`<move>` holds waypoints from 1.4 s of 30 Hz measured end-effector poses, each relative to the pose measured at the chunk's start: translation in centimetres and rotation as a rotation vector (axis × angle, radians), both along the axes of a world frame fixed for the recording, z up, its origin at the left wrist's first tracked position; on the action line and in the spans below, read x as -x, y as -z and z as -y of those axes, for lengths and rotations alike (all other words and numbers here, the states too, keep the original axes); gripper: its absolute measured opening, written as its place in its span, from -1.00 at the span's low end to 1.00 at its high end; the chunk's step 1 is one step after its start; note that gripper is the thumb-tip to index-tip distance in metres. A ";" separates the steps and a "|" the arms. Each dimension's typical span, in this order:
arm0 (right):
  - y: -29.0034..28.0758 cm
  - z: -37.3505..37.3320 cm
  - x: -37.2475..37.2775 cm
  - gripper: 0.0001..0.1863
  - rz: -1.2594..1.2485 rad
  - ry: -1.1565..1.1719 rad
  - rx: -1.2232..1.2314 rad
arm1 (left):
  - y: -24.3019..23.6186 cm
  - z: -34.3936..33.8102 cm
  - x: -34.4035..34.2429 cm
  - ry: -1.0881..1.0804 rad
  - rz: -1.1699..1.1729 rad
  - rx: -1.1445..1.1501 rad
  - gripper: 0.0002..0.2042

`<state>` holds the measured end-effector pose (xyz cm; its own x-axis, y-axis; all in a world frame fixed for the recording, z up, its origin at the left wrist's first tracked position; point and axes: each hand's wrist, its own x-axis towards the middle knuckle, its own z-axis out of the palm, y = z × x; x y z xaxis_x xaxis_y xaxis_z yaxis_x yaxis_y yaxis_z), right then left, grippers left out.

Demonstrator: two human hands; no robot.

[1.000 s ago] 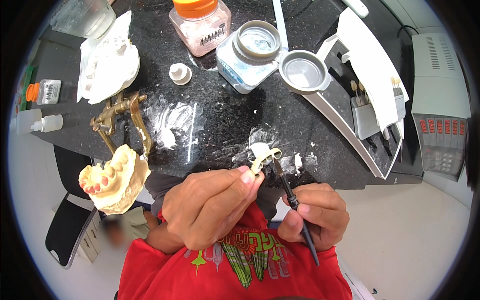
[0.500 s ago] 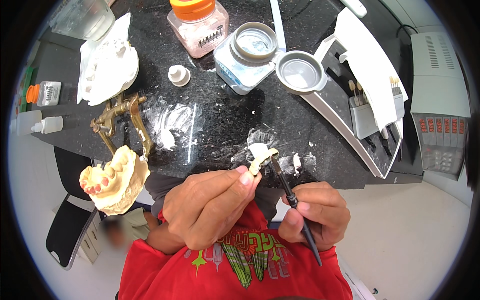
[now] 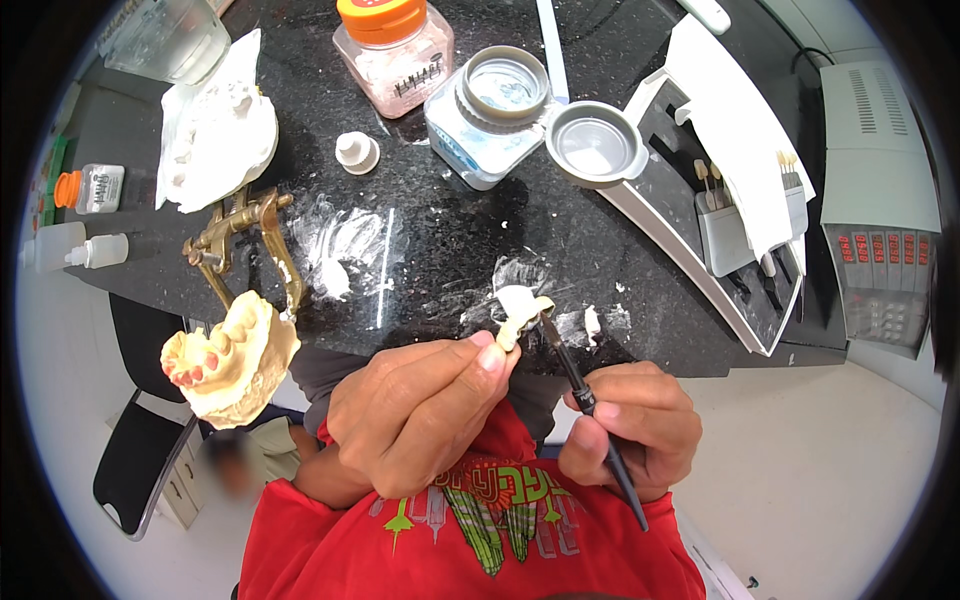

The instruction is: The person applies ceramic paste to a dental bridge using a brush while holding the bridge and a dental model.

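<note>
My left hand point(image 3: 420, 415) is closed, pinching a small curved dental bridge point(image 3: 512, 328) between thumb and fingertips. It is yellowish, with a white mass built up on its top. My right hand point(image 3: 640, 425) grips a slim black brush point(image 3: 566, 368) like a pen, its handle end sloping down toward me. The narrow brush tip is at the bridge's right end; whether it touches is too small to tell. Both hands are just over the counter's near edge. White powder smears and a small white lump point(image 3: 592, 322) lie on the counter beyond them.
A yellow plaster teeth model point(image 3: 232, 365) on a brass articulator point(image 3: 268, 225) overhangs the counter at left. Farther back are an orange-lidded jar point(image 3: 395, 70), an open grey-capped jar point(image 3: 480, 140) and a white dropper bottle point(image 3: 356, 152). At right stands a white tool case point(image 3: 700, 270).
The brush tip has shifted slightly left against the bridge, and its handle end has swung a little right. Both hands keep their grip, nearly still.
</note>
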<state>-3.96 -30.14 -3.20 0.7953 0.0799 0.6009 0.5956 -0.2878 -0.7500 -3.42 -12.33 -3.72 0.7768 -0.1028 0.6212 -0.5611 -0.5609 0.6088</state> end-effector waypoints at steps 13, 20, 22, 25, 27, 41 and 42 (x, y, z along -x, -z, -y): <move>-1.0 1.5 1.6 -0.82 -0.207 0.126 -0.165 | -0.1 0.1 0.0 -0.033 -0.026 0.027 -0.66; -2.1 4.6 1.2 -0.82 -0.262 0.174 0.055 | -0.6 -0.1 -0.1 -0.028 -0.066 0.015 -0.66; -2.4 4.5 1.2 -0.83 -0.323 0.181 -0.027 | -0.6 0.0 0.0 -0.037 -0.075 0.016 -0.66; -2.5 4.5 1.3 -0.82 -0.397 0.156 -0.093 | -0.6 0.0 0.1 -0.034 -0.078 0.022 -0.67; -2.5 4.4 1.1 -0.80 -0.406 0.118 -0.115 | -0.2 0.3 -0.4 -0.070 -0.023 0.065 -0.70; -2.0 4.7 -0.2 -0.79 -0.297 0.050 0.006 | -0.8 0.5 -0.2 -0.086 -0.093 0.061 -0.69; -2.0 4.6 -0.2 -0.79 -0.286 0.055 0.009 | -0.8 0.5 -0.2 -0.086 -0.094 0.059 -0.69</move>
